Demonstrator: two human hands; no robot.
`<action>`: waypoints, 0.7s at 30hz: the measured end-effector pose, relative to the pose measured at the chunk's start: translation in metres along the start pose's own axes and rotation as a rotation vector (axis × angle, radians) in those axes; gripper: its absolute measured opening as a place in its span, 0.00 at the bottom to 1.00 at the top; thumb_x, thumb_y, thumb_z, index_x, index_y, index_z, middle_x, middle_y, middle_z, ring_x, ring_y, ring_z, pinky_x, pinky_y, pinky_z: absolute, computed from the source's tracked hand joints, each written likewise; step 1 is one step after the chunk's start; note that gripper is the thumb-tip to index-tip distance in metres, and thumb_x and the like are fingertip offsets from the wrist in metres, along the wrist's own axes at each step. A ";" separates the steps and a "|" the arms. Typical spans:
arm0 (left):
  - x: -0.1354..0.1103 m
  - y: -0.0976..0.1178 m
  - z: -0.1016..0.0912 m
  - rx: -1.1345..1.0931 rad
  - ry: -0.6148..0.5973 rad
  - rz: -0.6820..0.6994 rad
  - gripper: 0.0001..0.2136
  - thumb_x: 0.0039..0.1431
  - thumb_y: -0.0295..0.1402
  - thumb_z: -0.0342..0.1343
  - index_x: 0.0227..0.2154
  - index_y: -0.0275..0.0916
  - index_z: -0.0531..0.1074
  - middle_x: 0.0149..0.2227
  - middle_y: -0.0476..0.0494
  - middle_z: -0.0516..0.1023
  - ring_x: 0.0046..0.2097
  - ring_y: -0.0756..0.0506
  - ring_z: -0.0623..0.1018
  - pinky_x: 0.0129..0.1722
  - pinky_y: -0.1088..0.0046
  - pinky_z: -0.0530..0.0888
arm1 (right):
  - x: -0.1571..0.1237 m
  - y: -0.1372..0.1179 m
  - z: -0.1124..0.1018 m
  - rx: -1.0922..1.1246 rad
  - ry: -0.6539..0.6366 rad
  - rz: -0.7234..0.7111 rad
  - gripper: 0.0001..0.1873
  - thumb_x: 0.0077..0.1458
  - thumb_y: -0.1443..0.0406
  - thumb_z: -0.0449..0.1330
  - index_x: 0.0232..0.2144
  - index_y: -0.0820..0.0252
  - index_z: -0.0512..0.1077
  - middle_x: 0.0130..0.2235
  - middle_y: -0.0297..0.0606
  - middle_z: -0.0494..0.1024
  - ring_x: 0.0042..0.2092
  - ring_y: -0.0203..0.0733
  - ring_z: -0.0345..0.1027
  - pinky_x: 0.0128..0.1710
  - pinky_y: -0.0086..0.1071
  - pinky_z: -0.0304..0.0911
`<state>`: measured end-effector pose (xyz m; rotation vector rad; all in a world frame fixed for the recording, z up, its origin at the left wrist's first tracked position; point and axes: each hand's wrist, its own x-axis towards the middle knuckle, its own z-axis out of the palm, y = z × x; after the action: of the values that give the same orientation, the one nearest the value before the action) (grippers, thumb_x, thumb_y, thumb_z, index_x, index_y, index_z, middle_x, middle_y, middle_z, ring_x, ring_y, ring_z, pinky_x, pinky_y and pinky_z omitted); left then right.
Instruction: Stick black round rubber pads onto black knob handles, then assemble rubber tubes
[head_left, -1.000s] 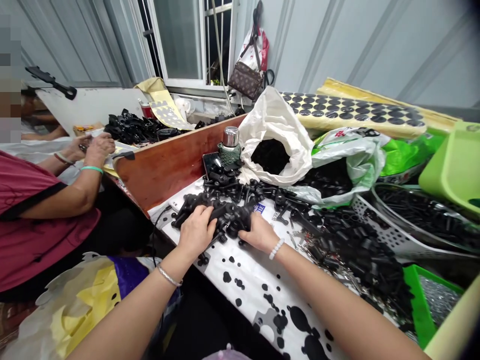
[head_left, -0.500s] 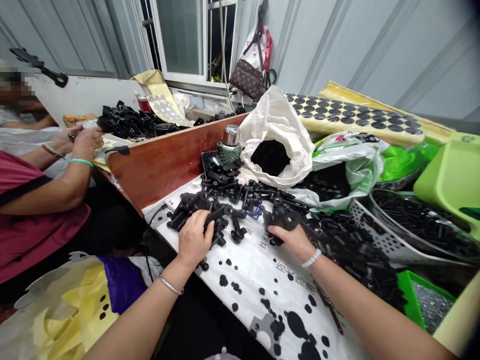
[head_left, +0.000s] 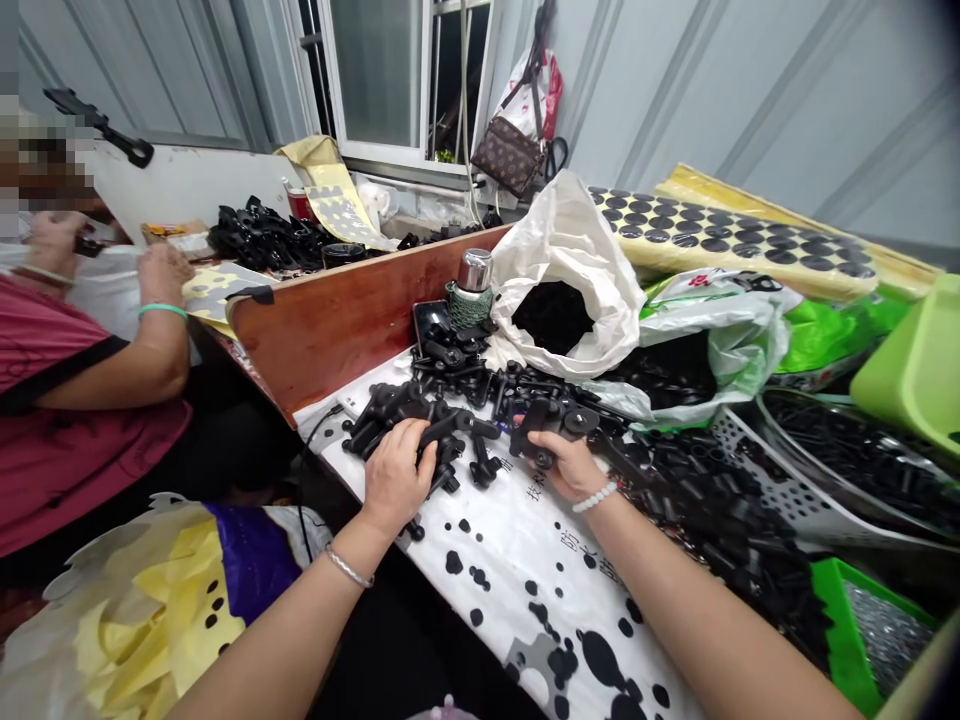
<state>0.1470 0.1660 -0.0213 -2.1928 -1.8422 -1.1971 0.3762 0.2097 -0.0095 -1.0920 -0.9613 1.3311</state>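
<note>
My right hand is closed on a black plastic part with rounded knobs, held just above the white printed sheet; its exact kind is unclear. Next to it, a loose heap of black fittings spreads towards the back. My left hand lies on a pile of black jointed plastic pieces, its fingers curled round one of them and partly hidden. Just to the right of that hand, a small black knobbed piece rests on the sheet, which carries dark round spots and printed characters.
A wooden divider edges the bench at left, with a co-worker's arm beyond. Behind stand a metal-capped bottle and an open white sack. Black tubes and a green tray lie at right.
The view has shifted slightly, so things sit farther right. My right hand has turned the black part, showing more of it. The co-worker's hands have moved apart. My left hand stays on the pile.
</note>
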 end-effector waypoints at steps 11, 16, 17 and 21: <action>-0.001 -0.001 0.002 -0.008 -0.004 -0.021 0.12 0.60 0.32 0.46 0.45 0.38 0.66 0.46 0.40 0.72 0.46 0.42 0.72 0.47 0.64 0.69 | 0.013 -0.019 -0.041 0.221 0.090 0.095 0.11 0.36 0.64 0.59 0.28 0.59 0.67 0.33 0.38 0.74 0.33 0.41 0.68 0.17 0.27 0.60; 0.000 -0.001 0.001 -0.016 -0.001 -0.011 0.11 0.59 0.32 0.47 0.44 0.39 0.66 0.45 0.41 0.72 0.46 0.42 0.73 0.46 0.65 0.70 | 0.018 -0.020 -0.058 0.202 0.135 0.091 0.09 0.36 0.63 0.59 0.25 0.58 0.64 0.31 0.37 0.73 0.32 0.42 0.68 0.17 0.28 0.61; 0.000 -0.001 0.000 -0.018 -0.002 -0.009 0.11 0.59 0.32 0.47 0.44 0.39 0.67 0.46 0.41 0.72 0.46 0.43 0.73 0.46 0.65 0.70 | 0.019 -0.020 -0.061 0.194 0.144 0.092 0.09 0.36 0.63 0.59 0.24 0.57 0.63 0.30 0.36 0.72 0.32 0.42 0.67 0.17 0.28 0.60; 0.000 0.001 -0.002 0.009 0.028 0.017 0.10 0.59 0.32 0.48 0.41 0.38 0.69 0.49 0.39 0.70 0.47 0.41 0.72 0.47 0.62 0.70 | 0.018 -0.023 -0.068 0.173 0.169 0.093 0.09 0.35 0.64 0.59 0.22 0.57 0.61 0.28 0.35 0.72 0.29 0.40 0.66 0.16 0.27 0.59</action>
<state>0.1474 0.1648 -0.0196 -2.1708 -1.8112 -1.2077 0.4486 0.2258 -0.0052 -1.1069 -0.6655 1.3467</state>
